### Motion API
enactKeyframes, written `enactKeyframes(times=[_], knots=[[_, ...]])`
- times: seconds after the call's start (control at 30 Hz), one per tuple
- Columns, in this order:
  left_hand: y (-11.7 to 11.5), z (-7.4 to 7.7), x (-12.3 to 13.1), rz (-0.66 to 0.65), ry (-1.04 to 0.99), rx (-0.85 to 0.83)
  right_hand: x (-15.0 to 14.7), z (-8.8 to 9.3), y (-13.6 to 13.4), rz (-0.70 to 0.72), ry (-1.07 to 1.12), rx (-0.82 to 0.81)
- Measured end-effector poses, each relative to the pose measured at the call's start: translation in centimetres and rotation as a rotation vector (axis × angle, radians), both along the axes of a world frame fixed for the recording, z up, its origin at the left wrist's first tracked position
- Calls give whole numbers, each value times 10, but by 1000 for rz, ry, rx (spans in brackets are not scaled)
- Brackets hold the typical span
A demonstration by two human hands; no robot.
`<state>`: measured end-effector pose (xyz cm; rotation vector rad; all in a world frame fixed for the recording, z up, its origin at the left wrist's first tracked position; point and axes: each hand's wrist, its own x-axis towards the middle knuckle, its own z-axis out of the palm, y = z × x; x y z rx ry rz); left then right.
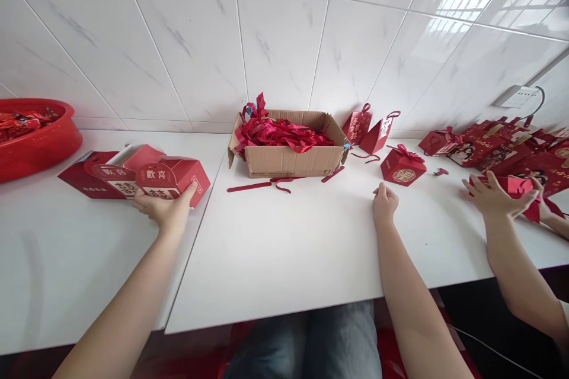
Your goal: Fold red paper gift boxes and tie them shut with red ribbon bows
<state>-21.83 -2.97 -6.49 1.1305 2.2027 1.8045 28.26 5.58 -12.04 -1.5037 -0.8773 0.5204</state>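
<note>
My left hand (159,206) is closed around the lower edge of a red gift box (178,173) printed with white and gold characters, on the left of the table. More red boxes of the same kind (91,174) lie against it, one with a pale opening. My right hand (386,202) is curled into a loose fist on the white table, and I see nothing in it. Just beyond it stands a closed red gift box with a ribbon bow (402,166), apart from the fingers.
A cardboard box (293,163) full of red ribbons (288,134) stands by the wall, with ribbon scraps (249,187) before it. A red basin (66,124) is at left. At right, a co-worker's hands (500,195) handle a red box near several finished ones (480,145).
</note>
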Motion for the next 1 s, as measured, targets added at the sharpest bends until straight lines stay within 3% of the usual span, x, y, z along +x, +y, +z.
enactKeyframes(times=[0.03,0.1,0.17,0.27,0.37,0.43,0.57,0.7,0.83,0.93,1.0], knots=[[-2,3,6,-10,4,72,0,0,0,3,-4,-3],[-8,7,24,-183,62,295,0,0,1,8,-18,-9],[-14,5,45,-372,102,341,0,-1,2,8,-42,-11],[-19,-8,77,-678,121,173,2,-1,3,3,-90,-12],[-18,-17,97,-1104,72,-119,2,0,2,-1,-162,-5],[-16,-18,102,-1239,-9,-194,-3,3,1,-9,-236,22],[-12,-14,103,-1315,-131,-194,-41,22,-1,36,-447,164],[-12,-17,100,-1342,-197,-208,-111,51,2,230,-654,283],[-13,-21,96,-1311,-158,-203,-171,78,17,235,-887,307],[-13,-22,94,-1307,-127,-204,-184,102,37,201,-860,338],[-13,-22,94,-1313,-118,-204,-166,124,44,33,-703,450]])
